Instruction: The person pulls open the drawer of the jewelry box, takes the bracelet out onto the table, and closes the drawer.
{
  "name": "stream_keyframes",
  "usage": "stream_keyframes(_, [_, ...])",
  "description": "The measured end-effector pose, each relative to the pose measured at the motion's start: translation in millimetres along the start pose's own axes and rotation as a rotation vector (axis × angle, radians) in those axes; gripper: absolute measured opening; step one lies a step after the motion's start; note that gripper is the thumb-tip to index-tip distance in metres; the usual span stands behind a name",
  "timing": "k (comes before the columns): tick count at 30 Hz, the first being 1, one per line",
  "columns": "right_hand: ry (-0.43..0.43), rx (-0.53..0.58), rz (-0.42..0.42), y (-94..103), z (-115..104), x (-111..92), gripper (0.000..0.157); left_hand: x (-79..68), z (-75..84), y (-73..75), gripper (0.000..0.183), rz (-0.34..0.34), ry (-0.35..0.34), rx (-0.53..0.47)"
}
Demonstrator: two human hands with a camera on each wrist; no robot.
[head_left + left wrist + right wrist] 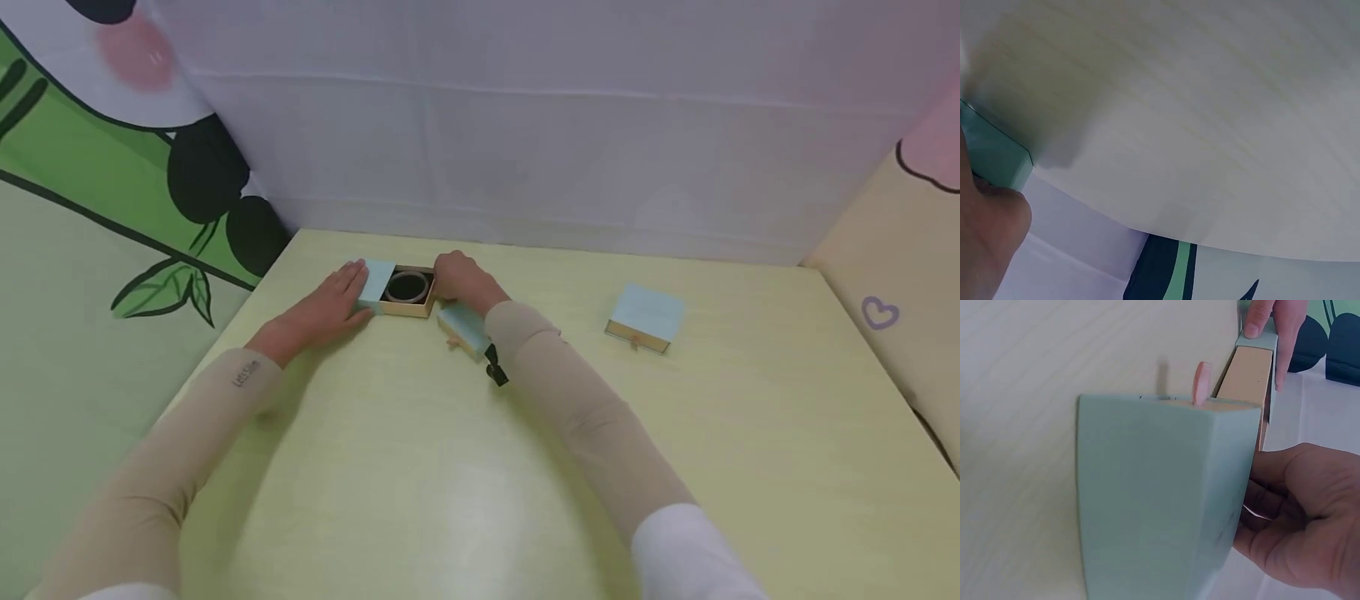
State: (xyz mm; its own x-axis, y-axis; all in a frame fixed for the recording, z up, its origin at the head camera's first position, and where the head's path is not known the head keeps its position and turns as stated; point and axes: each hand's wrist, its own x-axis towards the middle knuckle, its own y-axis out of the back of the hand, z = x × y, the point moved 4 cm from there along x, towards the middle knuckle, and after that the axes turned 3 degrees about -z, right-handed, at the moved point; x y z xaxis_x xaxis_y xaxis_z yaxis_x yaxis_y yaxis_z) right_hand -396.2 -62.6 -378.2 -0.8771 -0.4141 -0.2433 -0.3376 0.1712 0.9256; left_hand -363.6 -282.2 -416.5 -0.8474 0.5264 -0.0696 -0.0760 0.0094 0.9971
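At the back left of the table, a light-blue drawer box (377, 283) has its tan inner tray (407, 309) slid partly out to the right. A dark round piece with a pale rim (407, 287) lies in the tray. My left hand (324, 302) holds the blue sleeve, fingers over its top and thumb at the near side. At the tray's right end my right hand (463, 279) grips it with curled fingers; the fingertips are partly hidden. A second blue box (1141, 500) with a pink ribbon tab (1201, 384) stands just beside the right hand, closed.
A third light-blue box (647, 310), closed with a small tab in front, sits farther right on the pale yellow table (390, 467). A pale cloth wall (525, 158) rises behind the table's back edge. Printed cloth panels flank both sides.
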Motion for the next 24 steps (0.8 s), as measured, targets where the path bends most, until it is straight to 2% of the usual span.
stream_keyframes(3, [-0.009, 0.036, -0.003, 0.2, 4.5, 0.4, 0.012, -1.3, -1.2, 2.6, 0.076, 0.0, 0.004, -0.007])
stream_keyframes(9, [0.022, 0.029, -0.018, -2.4, 7.4, 1.5, 0.015, -2.2, -0.3, 2.0, 0.077, -0.034, 0.018, -0.012])
stream_keyframes(18, [0.039, 0.03, -0.02, -4.1, 2.9, -2.5, 0.013, -4.4, -1.9, -2.0, 0.077, -0.021, 0.017, 0.004])
stream_keyframes(24, [0.036, 0.043, -0.001, -4.7, 1.0, -3.4, 0.016, -4.5, -2.0, -2.2, 0.076, -0.011, 0.012, -0.005])
